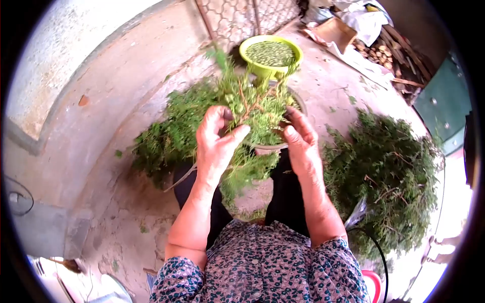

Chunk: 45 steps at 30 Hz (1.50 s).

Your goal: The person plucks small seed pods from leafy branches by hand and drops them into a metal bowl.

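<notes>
In front of me is a leafy evergreen branch [248,103] with reddish-brown twigs, spread between my two hands. My left hand [214,139] has its fingers curled at the branch's left side, its thumb against the foliage. At the right side, my right hand [304,139] bends its fingers and thumb close together on the outer sprigs; the exact grip is partly hidden. Below the branch, a round basin [273,147] shows its rim, most of it covered by greenery. More foliage hangs between my knees.
A yellow-green bowl [246,48] of small green bits stands beyond the basin. Cut greenery is piled left [169,121] and right [386,177] of me. Firewood [376,53], a cardboard box [333,34] and bags lie far right. A thin black cable [381,252] curves at lower right.
</notes>
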Each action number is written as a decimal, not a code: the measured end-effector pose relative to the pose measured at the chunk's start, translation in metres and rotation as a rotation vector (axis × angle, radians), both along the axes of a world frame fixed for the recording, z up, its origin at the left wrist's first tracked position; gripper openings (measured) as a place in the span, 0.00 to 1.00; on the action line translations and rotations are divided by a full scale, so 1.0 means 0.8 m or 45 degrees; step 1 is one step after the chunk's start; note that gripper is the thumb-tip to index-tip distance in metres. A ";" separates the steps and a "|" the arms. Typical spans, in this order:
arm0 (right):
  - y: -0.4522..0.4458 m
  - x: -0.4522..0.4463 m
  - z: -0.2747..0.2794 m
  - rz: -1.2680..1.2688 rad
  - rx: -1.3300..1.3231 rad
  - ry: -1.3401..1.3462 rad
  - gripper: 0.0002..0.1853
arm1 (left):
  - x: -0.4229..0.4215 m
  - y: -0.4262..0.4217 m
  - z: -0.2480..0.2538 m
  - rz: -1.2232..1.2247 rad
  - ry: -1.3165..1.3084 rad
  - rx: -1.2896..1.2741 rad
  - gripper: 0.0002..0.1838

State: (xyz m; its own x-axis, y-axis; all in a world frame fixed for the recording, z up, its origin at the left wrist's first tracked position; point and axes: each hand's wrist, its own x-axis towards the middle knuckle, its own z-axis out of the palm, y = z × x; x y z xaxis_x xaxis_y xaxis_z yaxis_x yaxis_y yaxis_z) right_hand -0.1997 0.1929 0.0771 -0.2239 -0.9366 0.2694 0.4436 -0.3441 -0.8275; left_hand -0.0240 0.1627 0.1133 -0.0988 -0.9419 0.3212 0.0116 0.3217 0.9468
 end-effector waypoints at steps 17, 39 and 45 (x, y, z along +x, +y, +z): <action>0.066 -0.019 0.054 -0.238 0.289 0.241 0.10 | -0.077 0.001 -0.053 0.045 -0.600 -1.167 0.14; 0.044 -0.006 0.007 -0.444 -0.105 0.853 0.23 | -0.062 -0.034 -0.079 0.030 0.206 0.203 0.16; 0.038 -0.003 -0.009 -0.551 -0.094 0.808 0.22 | -0.074 -0.001 -0.038 0.208 -0.182 -0.045 0.16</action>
